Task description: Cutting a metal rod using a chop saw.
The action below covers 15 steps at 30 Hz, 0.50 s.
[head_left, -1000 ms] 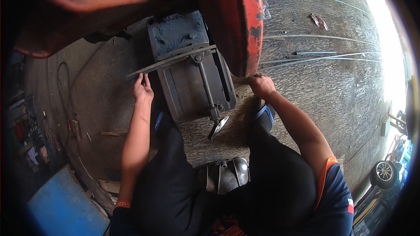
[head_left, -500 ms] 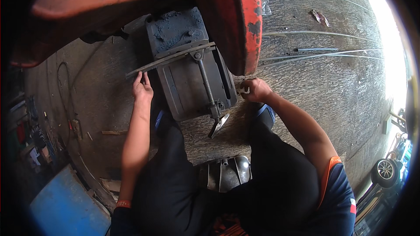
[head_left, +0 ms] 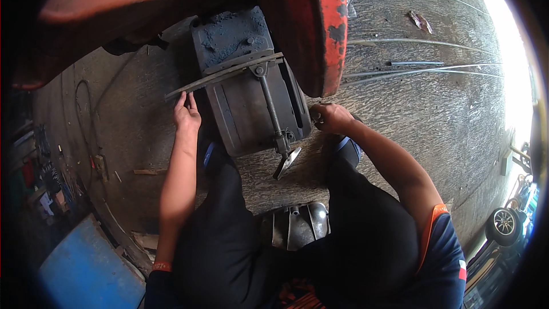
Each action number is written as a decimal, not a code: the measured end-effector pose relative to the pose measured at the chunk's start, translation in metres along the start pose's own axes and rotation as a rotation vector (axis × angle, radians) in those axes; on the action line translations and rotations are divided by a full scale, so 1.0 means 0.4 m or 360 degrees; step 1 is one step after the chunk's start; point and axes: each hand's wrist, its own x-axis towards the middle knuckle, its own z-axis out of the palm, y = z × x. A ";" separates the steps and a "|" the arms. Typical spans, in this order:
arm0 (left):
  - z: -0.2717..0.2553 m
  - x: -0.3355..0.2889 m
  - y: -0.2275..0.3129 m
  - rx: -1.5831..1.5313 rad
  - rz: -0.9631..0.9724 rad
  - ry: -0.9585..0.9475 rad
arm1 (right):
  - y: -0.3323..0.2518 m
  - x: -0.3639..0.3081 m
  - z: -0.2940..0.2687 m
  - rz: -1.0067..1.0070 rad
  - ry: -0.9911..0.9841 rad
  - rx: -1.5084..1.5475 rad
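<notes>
A grey metal box-shaped machine base (head_left: 240, 114) stands on the floor between my feet. Across its top runs a flat metal bar (head_left: 229, 74), slanting down to the left. My left hand (head_left: 187, 115) is at the bar's left end, two fingers up against its lower edge; the fingertips are partly hidden. Closed and curled, my right hand (head_left: 333, 119) is at the right side of the base; whatever lies within its fingers is hidden. A threaded rod (head_left: 269, 103) leads from the bar to a metal handle (head_left: 286, 163) near my feet.
Red-painted machine parts (head_left: 329, 28) overhang the base. Between my legs lies a dark ribbed metal piece (head_left: 294, 226). Thin metal rods (head_left: 423, 68) lie on the floor at right. A blue panel (head_left: 91, 266) is at lower left, a wheel (head_left: 504, 223) at far right.
My right hand has turned and drawn in against the side of the base, its fingers curled tighter. The left hand stays at the bar's end.
</notes>
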 end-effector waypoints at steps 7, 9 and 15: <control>0.007 -0.006 0.003 0.0000 0.0006 0.0020 | -0.006 0.001 0.010 0.0065 -0.0067 -0.0048; 0.010 -0.010 0.001 0.0006 0.0012 0.0029 | -0.002 0.010 0.014 0.0043 -0.0086 -0.0016; 0.007 -0.006 0.007 0.0009 0.0017 0.0006 | 0.009 0.038 0.016 0.0012 -0.0194 0.0169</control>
